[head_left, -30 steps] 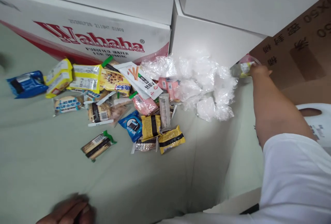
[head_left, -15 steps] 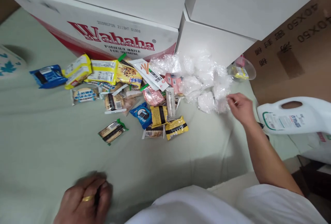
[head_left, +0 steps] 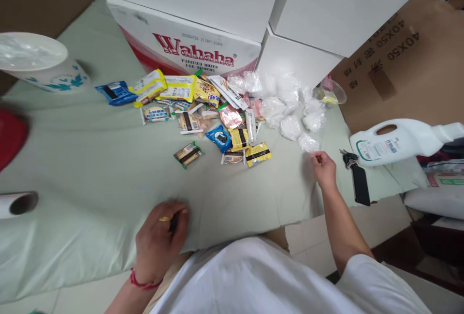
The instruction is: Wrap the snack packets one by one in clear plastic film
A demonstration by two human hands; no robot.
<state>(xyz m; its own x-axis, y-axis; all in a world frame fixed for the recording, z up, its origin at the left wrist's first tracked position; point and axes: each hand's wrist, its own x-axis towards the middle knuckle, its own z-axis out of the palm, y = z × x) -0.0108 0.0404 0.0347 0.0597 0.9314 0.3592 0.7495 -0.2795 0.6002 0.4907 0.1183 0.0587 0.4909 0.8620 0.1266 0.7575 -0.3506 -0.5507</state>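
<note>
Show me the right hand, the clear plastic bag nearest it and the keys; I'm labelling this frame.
right hand [head_left: 324, 169], head view, back of the hand.
clear plastic bag [head_left: 308, 142], head view, middle of the crumpled film.
keys [head_left: 348, 158], head view, the bunch's metal part.

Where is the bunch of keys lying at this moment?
In the head view, the keys lie on the right side, between the right hand and the white jug.

A pale green cloth covers the counter. The carton is white with red lettering and a red band. Among the snack packets, several are yellow, two blue, some pink, one brown with green ends. The bags are clear-white. The bottle is white with a green-edged label; the tub white with blue leaves.
</note>
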